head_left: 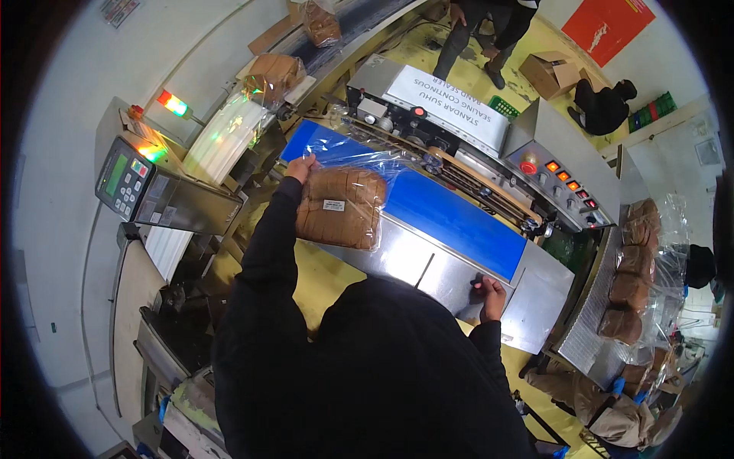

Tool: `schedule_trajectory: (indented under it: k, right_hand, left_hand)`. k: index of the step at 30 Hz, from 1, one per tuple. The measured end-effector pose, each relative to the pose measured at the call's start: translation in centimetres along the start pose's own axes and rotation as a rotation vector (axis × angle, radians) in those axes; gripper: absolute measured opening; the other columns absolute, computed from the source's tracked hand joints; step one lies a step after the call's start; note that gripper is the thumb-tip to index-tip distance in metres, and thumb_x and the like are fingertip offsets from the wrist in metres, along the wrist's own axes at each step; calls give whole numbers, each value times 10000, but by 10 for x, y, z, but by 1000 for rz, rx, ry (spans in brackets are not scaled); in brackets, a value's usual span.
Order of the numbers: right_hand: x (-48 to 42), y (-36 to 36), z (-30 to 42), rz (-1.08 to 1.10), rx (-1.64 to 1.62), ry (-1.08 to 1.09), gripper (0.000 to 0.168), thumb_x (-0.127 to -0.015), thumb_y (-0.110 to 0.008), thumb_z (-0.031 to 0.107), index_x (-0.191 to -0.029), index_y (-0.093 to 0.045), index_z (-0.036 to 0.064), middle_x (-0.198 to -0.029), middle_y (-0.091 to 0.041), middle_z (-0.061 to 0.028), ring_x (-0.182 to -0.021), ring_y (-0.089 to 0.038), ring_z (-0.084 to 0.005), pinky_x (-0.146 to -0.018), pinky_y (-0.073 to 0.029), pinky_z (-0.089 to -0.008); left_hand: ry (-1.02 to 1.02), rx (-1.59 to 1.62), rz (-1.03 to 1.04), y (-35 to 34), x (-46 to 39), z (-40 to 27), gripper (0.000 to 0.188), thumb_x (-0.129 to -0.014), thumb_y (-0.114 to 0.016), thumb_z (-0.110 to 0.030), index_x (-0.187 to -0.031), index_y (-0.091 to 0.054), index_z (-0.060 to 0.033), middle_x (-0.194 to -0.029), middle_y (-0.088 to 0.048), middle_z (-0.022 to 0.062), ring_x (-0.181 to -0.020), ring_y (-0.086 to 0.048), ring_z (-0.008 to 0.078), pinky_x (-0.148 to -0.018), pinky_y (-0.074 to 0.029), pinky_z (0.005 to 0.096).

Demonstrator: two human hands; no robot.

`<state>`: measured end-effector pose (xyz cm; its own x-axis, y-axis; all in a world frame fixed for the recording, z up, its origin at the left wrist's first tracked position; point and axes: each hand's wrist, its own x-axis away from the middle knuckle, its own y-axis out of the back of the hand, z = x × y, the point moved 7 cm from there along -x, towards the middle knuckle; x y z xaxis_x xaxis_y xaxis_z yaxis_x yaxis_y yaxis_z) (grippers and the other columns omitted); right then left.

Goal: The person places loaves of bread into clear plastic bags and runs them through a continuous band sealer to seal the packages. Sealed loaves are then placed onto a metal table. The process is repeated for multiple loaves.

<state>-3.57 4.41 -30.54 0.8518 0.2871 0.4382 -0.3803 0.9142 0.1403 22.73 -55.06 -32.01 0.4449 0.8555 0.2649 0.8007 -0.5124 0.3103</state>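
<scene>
My left hand pinches the upper left corner of a clear plastic bag. A brown sliced loaf with a small white label sits inside the bag. The loaf lies partly over the stainless steel shelf, beside the blue conveyor belt. The bag's loose end stretches toward the band sealer behind the belt; whether its right end is in the sealer I cannot tell. Over the shelf's right part, my right hand has bent fingers beside a small dark knob; its grip is unclear.
A control panel with a screen stands at left, near a lit signal lamp. Bagged loaves rest on the upper conveyor and the right metal table. A person stands beyond the sealer, another crouches, and a gloved worker is at lower right.
</scene>
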Motion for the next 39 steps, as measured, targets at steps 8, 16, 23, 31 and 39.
schedule_trajectory:
  k: [8,16,23,31,39]
  right_hand:
    - [-3,-6,0,11,-7,28,167,-887,-595,197,-807,-618,52,-696,-643,-45,-635,-545,-101,-660,-412,-245]
    - [12,-106,41,277,-14,64,179,-890,-586,209,-833,-622,42,-697,-644,-52,-609,-539,-107,-615,-411,-239]
    - [21,-154,47,454,41,87,144,-875,-603,181,-836,-619,43,-674,-634,-46,-573,-521,-96,-560,-389,-222]
    - [18,-171,59,474,229,113,115,-864,-609,162,-803,-619,65,-648,-622,-30,-545,-492,-78,-516,-338,-217]
    - [19,-162,69,452,435,109,108,-861,-591,142,-825,-621,45,-647,-623,-43,-560,-545,-101,-515,-354,-234]
  left_hand:
    - [154,427,28,-4,20,16,372,-873,-599,-396,-789,-657,-39,-769,-627,12,-697,-540,109,-673,-418,266]
    - [277,712,-175,47,113,82,221,-866,-570,-302,-777,-594,-102,-687,-530,-12,-614,-516,146,-617,-442,304]
    - [199,1086,-866,236,283,228,333,-907,-385,-316,-877,-593,-58,-833,-591,61,-717,-576,200,-632,-481,365]
    - [43,-279,-1899,419,351,76,380,-908,-498,-278,-992,-619,72,-904,-660,202,-849,-610,305,-768,-472,382]
    - [237,548,-1677,563,283,172,490,-910,-410,-370,-1178,-550,14,-1111,-600,184,-1017,-581,320,-805,-480,491]
